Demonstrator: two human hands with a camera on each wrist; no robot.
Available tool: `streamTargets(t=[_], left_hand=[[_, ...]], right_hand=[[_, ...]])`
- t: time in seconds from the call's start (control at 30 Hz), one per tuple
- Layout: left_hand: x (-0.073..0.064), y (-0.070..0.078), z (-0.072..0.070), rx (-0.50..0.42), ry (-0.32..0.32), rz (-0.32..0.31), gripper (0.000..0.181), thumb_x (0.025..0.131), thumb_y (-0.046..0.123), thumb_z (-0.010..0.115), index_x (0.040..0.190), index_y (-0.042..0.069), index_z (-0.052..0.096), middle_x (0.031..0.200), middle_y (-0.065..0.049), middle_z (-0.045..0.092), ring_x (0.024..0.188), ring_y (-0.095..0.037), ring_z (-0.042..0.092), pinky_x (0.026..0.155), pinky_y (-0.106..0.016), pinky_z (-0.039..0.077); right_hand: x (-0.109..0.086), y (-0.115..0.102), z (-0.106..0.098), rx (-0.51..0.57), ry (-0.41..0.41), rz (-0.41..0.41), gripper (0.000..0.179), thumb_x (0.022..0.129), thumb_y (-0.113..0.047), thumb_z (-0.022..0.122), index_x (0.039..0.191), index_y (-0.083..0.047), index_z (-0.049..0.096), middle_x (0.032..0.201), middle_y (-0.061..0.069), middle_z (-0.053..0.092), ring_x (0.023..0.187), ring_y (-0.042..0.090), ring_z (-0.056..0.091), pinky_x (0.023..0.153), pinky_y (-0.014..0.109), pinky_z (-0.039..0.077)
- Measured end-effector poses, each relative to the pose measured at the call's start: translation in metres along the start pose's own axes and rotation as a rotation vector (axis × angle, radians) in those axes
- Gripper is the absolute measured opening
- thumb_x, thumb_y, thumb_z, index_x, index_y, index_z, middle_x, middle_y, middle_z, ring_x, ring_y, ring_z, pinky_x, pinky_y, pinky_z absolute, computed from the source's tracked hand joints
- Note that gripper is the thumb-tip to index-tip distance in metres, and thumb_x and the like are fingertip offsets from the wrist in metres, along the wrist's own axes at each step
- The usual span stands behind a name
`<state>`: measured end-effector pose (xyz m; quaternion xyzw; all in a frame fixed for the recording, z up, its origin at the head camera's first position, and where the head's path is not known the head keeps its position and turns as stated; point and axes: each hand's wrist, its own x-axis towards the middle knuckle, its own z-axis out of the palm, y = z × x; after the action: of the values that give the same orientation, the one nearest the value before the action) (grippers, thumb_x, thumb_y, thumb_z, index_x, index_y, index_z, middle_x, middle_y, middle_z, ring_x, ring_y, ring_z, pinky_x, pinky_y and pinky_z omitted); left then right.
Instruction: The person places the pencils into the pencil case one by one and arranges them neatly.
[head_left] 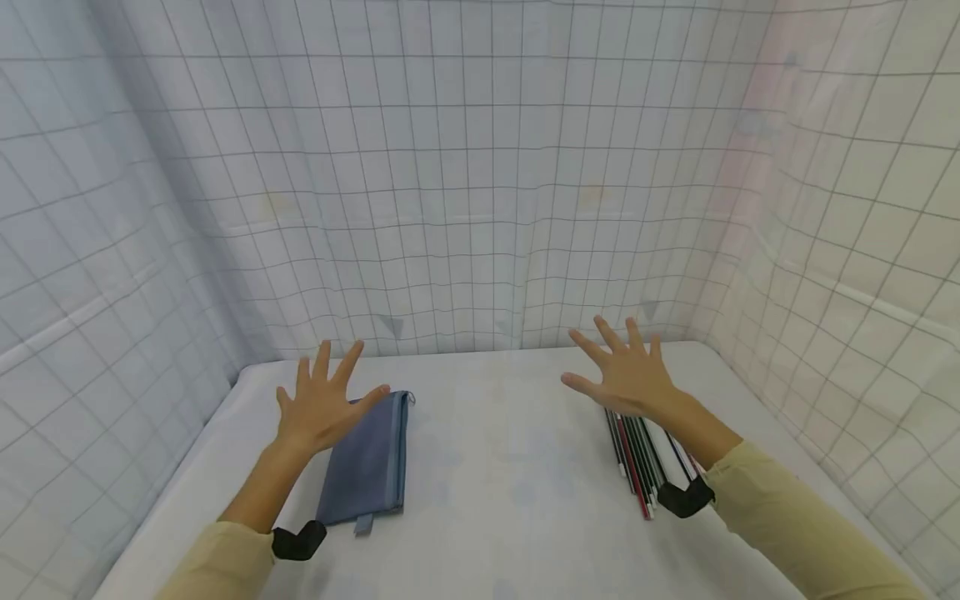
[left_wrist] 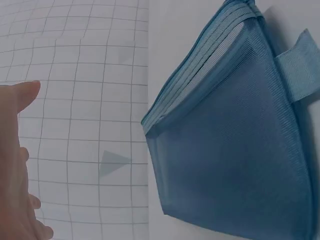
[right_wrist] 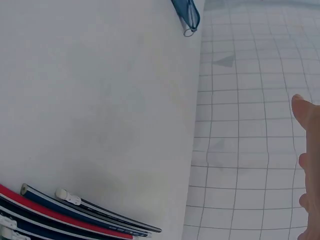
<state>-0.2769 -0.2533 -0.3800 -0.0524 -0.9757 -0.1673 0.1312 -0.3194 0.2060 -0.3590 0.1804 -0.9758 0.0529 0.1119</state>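
Note:
My left hand [head_left: 318, 408] is held with fingers spread above a blue mesh zipper pouch [head_left: 367, 458], overlapping its upper left part in the head view. The left wrist view shows the pouch [left_wrist: 230, 140] lying flat, its zipper along one side and a fabric tab [left_wrist: 300, 67] at one end. Over on the right, my right hand [head_left: 626, 375] also has its fingers spread and holds nothing. It covers the far ends of a bundle of pencils [head_left: 633, 458], mostly dark with some red, several tipped with white erasers. Those pencils [right_wrist: 75, 215] lie side by side in the right wrist view.
A white table [head_left: 510, 483] carries everything. Grid-patterned white curtains [head_left: 465, 167] enclose it at the back and on both sides. A dark band [head_left: 300, 542] is on the left wrist, and another dark band [head_left: 686, 497] on the right. A small ring [right_wrist: 189, 32] hangs from the pouch's zipper end.

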Motion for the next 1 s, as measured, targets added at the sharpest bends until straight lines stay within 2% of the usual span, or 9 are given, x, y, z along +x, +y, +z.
streamTargets(t=[0.17,0.3,0.47,0.67,0.73,0.93,1.0], left_hand=[[-0.004,-0.002,0.019,-0.099,-0.023,-0.030,0.102,0.093,0.071,0.056,0.165,0.009,0.019,0.163,-0.037,0.013,0.145,-0.064,0.012,0.100,-0.088,0.015],[-0.008,-0.001,0.034,-0.196,-0.065,-0.052,0.105,0.093,0.063,0.063,0.161,-0.005,0.020,0.158,-0.043,0.018,0.143,-0.063,0.019,0.105,-0.081,0.023],[-0.015,0.001,0.047,-0.287,-0.125,-0.132,0.111,0.091,0.057,0.070,0.157,-0.015,0.017,0.155,-0.046,0.018,0.142,-0.063,0.021,0.110,-0.074,0.026],[-0.028,0.002,0.059,-0.334,-0.188,-0.219,0.116,0.088,0.055,0.075,0.155,-0.018,0.014,0.157,-0.045,0.015,0.144,-0.062,0.018,0.113,-0.071,0.024],[-0.030,0.001,0.063,-0.349,-0.200,-0.234,0.118,0.088,0.055,0.076,0.155,-0.018,0.013,0.158,-0.044,0.013,0.145,-0.061,0.016,0.113,-0.071,0.024],[-0.033,0.002,0.069,-0.384,-0.224,-0.282,0.121,0.085,0.054,0.078,0.156,-0.018,0.010,0.159,-0.044,0.011,0.145,-0.061,0.014,0.114,-0.071,0.022],[-0.034,0.002,0.070,-0.384,-0.226,-0.288,0.121,0.085,0.053,0.078,0.155,-0.019,0.011,0.158,-0.044,0.011,0.145,-0.062,0.014,0.114,-0.070,0.023]], right_hand=[[-0.007,0.005,0.012,0.104,0.080,-0.067,0.079,0.100,-0.063,0.051,0.162,-0.016,0.038,0.165,0.024,0.027,0.145,0.062,0.021,0.108,0.079,0.022],[-0.014,0.010,0.025,0.217,0.089,-0.076,0.074,0.102,-0.054,0.054,0.159,-0.009,0.041,0.160,0.029,0.033,0.142,0.059,0.030,0.106,0.076,0.029],[-0.016,0.013,0.040,0.346,0.097,-0.050,0.070,0.104,-0.049,0.054,0.154,-0.001,0.045,0.149,0.030,0.047,0.135,0.053,0.045,0.104,0.071,0.036],[-0.019,0.014,0.058,0.448,0.064,0.049,0.062,0.103,-0.044,0.058,0.139,0.006,0.058,0.120,0.022,0.067,0.108,0.039,0.064,0.087,0.056,0.053],[-0.020,0.016,0.063,0.465,0.043,0.069,0.058,0.102,-0.040,0.062,0.135,0.007,0.062,0.116,0.020,0.069,0.103,0.036,0.065,0.084,0.053,0.055],[-0.025,0.026,0.079,0.490,-0.009,0.104,0.046,0.098,-0.025,0.069,0.127,0.010,0.066,0.109,0.018,0.071,0.101,0.035,0.066,0.084,0.052,0.055],[-0.027,0.028,0.083,0.476,-0.008,0.115,0.040,0.096,-0.020,0.071,0.121,0.011,0.068,0.101,0.015,0.071,0.094,0.033,0.067,0.080,0.050,0.056]])
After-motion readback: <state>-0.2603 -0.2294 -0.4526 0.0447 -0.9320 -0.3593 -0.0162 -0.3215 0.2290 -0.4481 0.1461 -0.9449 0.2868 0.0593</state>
